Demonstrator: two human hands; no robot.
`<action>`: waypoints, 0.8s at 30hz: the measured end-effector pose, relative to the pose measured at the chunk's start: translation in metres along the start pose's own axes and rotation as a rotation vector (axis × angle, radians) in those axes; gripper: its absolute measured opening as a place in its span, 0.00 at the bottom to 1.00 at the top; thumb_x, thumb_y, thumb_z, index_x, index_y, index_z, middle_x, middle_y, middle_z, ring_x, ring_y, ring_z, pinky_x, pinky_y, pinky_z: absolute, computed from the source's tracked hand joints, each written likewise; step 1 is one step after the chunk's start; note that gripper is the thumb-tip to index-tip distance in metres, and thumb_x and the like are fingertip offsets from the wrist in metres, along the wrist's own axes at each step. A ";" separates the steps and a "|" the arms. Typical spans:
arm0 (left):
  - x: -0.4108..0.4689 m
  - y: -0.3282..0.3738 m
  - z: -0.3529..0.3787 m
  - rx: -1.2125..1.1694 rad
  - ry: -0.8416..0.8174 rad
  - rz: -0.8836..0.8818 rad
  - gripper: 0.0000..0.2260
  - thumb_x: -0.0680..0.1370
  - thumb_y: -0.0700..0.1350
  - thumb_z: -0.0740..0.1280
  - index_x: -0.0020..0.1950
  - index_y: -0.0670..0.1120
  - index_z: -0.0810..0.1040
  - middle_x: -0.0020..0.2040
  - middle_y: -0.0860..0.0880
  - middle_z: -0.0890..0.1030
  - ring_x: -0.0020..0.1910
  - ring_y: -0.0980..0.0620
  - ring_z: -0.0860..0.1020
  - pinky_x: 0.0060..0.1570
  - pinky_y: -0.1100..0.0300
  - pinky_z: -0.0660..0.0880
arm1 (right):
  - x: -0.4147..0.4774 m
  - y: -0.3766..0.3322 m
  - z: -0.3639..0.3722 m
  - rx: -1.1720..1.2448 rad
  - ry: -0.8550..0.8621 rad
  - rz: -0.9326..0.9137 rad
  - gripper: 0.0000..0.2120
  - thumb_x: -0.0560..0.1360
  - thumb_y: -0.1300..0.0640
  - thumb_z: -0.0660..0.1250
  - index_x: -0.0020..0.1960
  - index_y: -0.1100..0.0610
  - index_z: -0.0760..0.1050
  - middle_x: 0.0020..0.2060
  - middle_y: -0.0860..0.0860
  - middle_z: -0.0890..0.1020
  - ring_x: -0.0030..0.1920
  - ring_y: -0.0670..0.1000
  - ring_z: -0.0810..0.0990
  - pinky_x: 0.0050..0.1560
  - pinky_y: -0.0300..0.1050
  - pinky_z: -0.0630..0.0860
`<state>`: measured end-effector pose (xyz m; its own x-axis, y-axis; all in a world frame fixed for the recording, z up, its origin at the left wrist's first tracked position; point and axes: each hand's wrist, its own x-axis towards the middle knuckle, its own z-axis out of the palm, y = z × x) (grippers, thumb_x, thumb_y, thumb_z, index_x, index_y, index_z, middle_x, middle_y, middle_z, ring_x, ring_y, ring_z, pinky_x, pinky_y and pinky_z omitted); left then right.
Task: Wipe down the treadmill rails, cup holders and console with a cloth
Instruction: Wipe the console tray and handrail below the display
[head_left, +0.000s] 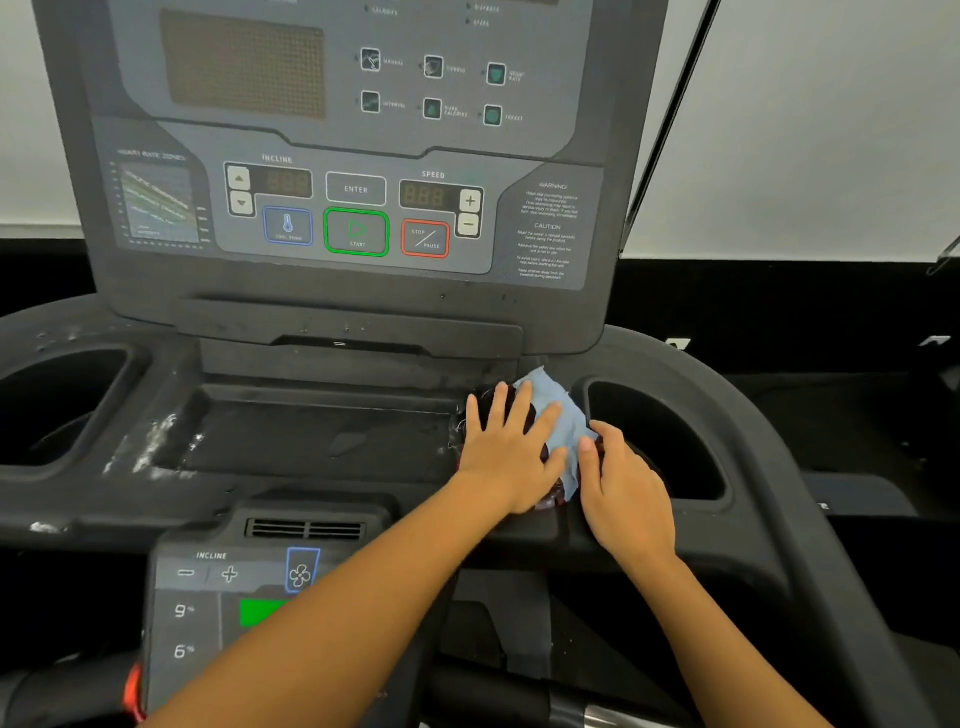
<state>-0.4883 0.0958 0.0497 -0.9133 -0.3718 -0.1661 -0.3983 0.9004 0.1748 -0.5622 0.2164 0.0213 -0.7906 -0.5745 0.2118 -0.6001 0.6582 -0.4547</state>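
A light blue cloth (558, 415) lies on the black ledge between the centre tray (322, 441) and the right cup holder (670, 441). My left hand (511, 449) presses flat on it with fingers spread. My right hand (623, 488) rests on the cloth's right edge beside the cup holder rim, fingertips pinching the fabric. Something dark, with a reddish edge, shows under the cloth and my left hand. The grey console (353, 156) rises behind, with incline, enter, speed, start and stop buttons. The left cup holder (62, 405) sits at the far left.
White dusty smears (156, 447) mark the ledge left of the tray. A lower control panel (228, 597) with incline buttons, a fan key and a green patch lies under my left forearm. The curved right rail (810, 519) sweeps toward me. A white wall stands behind.
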 end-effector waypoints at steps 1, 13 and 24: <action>0.001 -0.004 -0.001 0.004 -0.005 0.008 0.25 0.81 0.56 0.47 0.76 0.54 0.44 0.77 0.47 0.40 0.75 0.43 0.39 0.70 0.41 0.37 | 0.000 0.001 0.000 0.000 0.002 0.002 0.20 0.80 0.47 0.52 0.67 0.54 0.68 0.50 0.50 0.82 0.46 0.47 0.80 0.44 0.38 0.71; -0.035 -0.059 -0.012 0.178 -0.139 -0.122 0.23 0.82 0.54 0.43 0.75 0.55 0.37 0.76 0.52 0.35 0.75 0.46 0.39 0.70 0.42 0.39 | -0.001 -0.001 -0.004 0.017 0.001 0.011 0.21 0.80 0.45 0.51 0.68 0.53 0.67 0.52 0.49 0.81 0.52 0.48 0.79 0.55 0.46 0.73; -0.035 -0.059 -0.024 0.129 -0.315 -0.184 0.25 0.82 0.54 0.44 0.74 0.54 0.34 0.74 0.47 0.30 0.73 0.36 0.36 0.69 0.38 0.40 | 0.001 -0.002 -0.004 0.049 -0.027 0.018 0.23 0.80 0.44 0.51 0.68 0.54 0.67 0.57 0.50 0.79 0.57 0.49 0.77 0.58 0.48 0.73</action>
<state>-0.4346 0.0507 0.0681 -0.7486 -0.4603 -0.4772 -0.5210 0.8535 -0.0059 -0.5622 0.2166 0.0254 -0.7973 -0.5760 0.1804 -0.5786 0.6442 -0.5002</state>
